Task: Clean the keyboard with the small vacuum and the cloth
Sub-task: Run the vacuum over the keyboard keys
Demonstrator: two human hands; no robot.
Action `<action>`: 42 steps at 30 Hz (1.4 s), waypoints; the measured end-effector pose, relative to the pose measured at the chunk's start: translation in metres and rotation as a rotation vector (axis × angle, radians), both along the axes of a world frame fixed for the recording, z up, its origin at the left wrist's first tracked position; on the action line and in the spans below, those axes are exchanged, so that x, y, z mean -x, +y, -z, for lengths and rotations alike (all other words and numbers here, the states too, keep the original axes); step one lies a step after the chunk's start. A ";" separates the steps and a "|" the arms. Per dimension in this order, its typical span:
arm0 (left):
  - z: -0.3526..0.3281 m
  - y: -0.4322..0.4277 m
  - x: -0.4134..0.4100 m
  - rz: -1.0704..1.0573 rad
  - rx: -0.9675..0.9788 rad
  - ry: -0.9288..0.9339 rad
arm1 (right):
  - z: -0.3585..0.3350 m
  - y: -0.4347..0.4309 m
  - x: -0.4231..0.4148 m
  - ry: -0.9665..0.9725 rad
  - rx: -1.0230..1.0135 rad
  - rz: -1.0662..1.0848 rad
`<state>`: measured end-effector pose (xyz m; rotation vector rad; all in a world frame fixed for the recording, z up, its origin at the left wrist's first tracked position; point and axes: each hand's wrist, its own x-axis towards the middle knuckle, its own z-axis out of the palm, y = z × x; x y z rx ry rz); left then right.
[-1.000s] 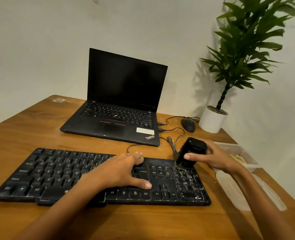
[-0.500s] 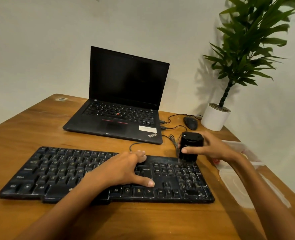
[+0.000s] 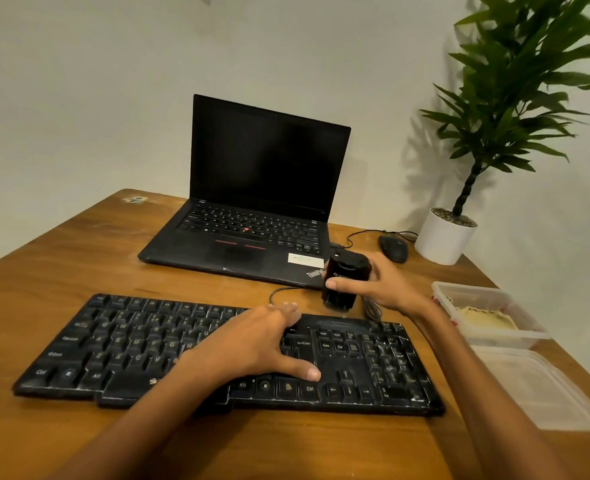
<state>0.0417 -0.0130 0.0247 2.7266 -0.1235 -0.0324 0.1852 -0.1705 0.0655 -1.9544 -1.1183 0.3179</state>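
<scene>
A dusty black keyboard point(image 3: 120, 351) lies across the wooden desk in front of me. My left hand point(image 3: 252, 344) rests flat on its middle keys, fingers spread and thumb stretched toward the Ctrl key. My right hand point(image 3: 387, 289) grips a small black cylindrical vacuum point(image 3: 347, 280) upright, just above and behind the keyboard's far right edge, its lower end off the keys. A pale yellowish cloth point(image 3: 484, 322) lies inside a clear plastic box point(image 3: 473, 296) at the right.
An open black laptop point(image 3: 252, 209) stands behind the keyboard. A black mouse point(image 3: 393, 248) and its cable lie near a white plant pot point(image 3: 444, 239) at the back right. The box's clear lid point(image 3: 536, 393) lies by the desk's right edge.
My right hand has lifted the vacuum off the number-pad keys and drawn it back toward the laptop. My left hand has stayed on the keyboard.
</scene>
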 end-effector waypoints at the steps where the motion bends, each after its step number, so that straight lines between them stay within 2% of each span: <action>1: -0.001 -0.001 0.001 0.000 0.006 -0.002 | 0.001 0.002 0.001 0.011 -0.014 -0.003; 4: -0.002 -0.001 0.001 -0.001 0.023 -0.011 | 0.004 0.009 0.007 0.082 0.047 -0.048; 7: 0.000 0.000 0.001 0.003 0.002 0.011 | 0.002 0.006 -0.003 -0.078 0.044 0.060; 11: 0.001 0.002 -0.001 0.001 0.009 0.001 | 0.008 -0.011 0.000 0.073 0.032 0.022; 13: 0.003 0.002 -0.002 0.003 0.003 0.014 | 0.007 -0.026 0.000 0.082 0.038 0.080; 17: 0.003 0.002 -0.002 0.006 0.003 0.008 | -0.006 -0.055 0.005 -0.021 0.011 0.191; 21: -0.002 -0.001 0.000 0.015 -0.009 0.022 | -0.007 -0.073 0.028 -0.027 -0.049 0.146; 23: -0.004 -0.008 0.002 0.027 -0.007 -0.035 | -0.006 -0.080 0.039 -0.033 -0.035 0.119; 29: 0.003 -0.054 0.004 0.159 0.017 -0.057 | 0.003 -0.089 0.070 0.031 -0.047 0.047; 32: 0.007 -0.058 0.002 0.186 0.024 -0.036 | 0.009 -0.104 0.077 0.052 0.010 0.011; 37: 0.010 -0.054 0.003 0.204 0.044 -0.031 | -0.007 -0.140 0.068 0.088 0.079 0.073; 42: 0.010 -0.054 0.001 0.196 0.020 -0.027 | -0.006 -0.102 0.083 0.048 0.039 0.029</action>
